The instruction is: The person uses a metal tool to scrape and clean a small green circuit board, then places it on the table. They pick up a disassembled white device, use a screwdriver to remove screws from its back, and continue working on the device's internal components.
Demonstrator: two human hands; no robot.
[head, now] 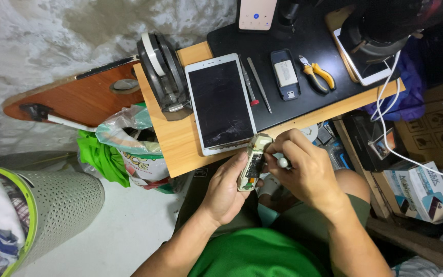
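My left hand (227,192) holds a small opened handset (253,164) with its circuit board showing, just off the near edge of the wooden table (173,141). Over the top of that handset my right hand (303,166) grips a thin tool with a white handle end (283,162), its tip hidden at the device. A white tablet (220,102) with a cracked dark screen lies on the table just beyond both hands.
On a black mat (308,61) lie tweezers (259,84), a red-tipped screwdriver (248,84), a small phone (285,74) and yellow-handled pliers (318,74). A tape dispenser (162,74) stands left of the tablet. A laundry basket (52,205) and bags sit left; boxes (419,190) sit right.
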